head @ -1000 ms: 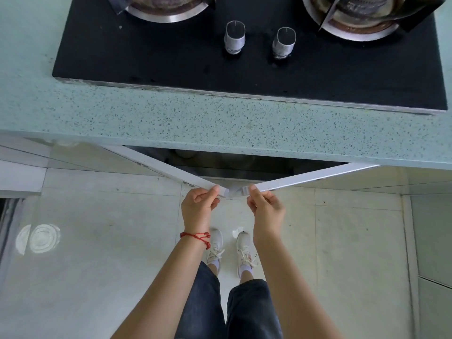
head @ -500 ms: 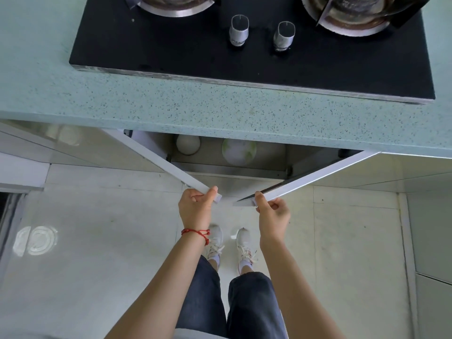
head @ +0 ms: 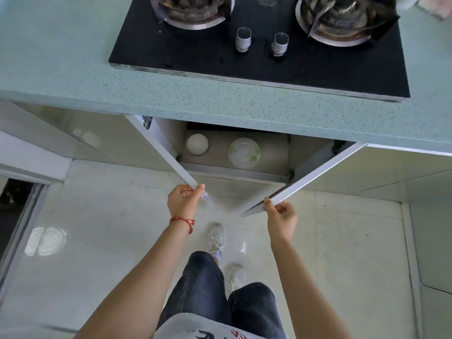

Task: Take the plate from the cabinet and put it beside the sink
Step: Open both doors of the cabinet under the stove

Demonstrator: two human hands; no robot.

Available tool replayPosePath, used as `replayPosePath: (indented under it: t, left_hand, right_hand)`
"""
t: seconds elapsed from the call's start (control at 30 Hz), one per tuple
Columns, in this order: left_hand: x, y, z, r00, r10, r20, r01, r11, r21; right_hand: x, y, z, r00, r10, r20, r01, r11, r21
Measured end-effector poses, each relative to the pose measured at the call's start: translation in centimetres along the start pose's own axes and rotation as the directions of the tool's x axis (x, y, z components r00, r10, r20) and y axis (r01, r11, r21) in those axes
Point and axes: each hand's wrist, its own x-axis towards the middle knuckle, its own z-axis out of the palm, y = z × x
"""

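While the left hand point(head: 185, 200) grips the left door point(head: 168, 152) and the right hand point(head: 281, 216) the right door point(head: 310, 178), the plate point(head: 244, 152) lies inside the cabinet, below the stove point(head: 259, 62); opening step, reaching in comes next.

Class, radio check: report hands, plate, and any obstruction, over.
Left hand grips left cabinet door, right hand grips right cabinet door. Plate on cabinet shelf, untouched. White bowl beside it, apart; path clear.

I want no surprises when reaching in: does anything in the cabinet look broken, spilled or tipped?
Nothing stands out. The plate and the white bowl sit apart on the shelf, both whole, no spill visible.
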Motion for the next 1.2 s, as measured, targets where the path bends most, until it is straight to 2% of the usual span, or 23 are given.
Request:
replayPosePath:
  t: [0.23,0.7,1.03,1.2]
  left_hand:
    - [-1.0,-1.1,-2.7,1.0,-0.029,-0.008,0.029,0.997,-0.066]
    - [-0.7,-3.1,-7.6,0.999,-0.028,-0.023,0.029,0.998,0.051]
    - [-0.6,-3.5,-9.6,0.997,-0.073,0.008,0.072,0.995,0.072]
    - [-0.1,-4.5,-11.3,0.999,-0.033,0.013,0.031,0.992,0.125]
  right_hand:
    - [-1.2,0.9,-2.8,0.999,-0.033,-0.002,0.032,0.993,-0.112]
    - [-2.2,4.1,-9.8,0.986,-0.159,-0.04,0.143,0.954,-0.262]
    - [-1.9,5.0,-13.1,0.986,-0.083,-0.143,0.041,0.961,-0.274]
    - [-1.5,5.9,-15.5,0.976,-0.003,-0.219,-0.041,0.979,-0.197]
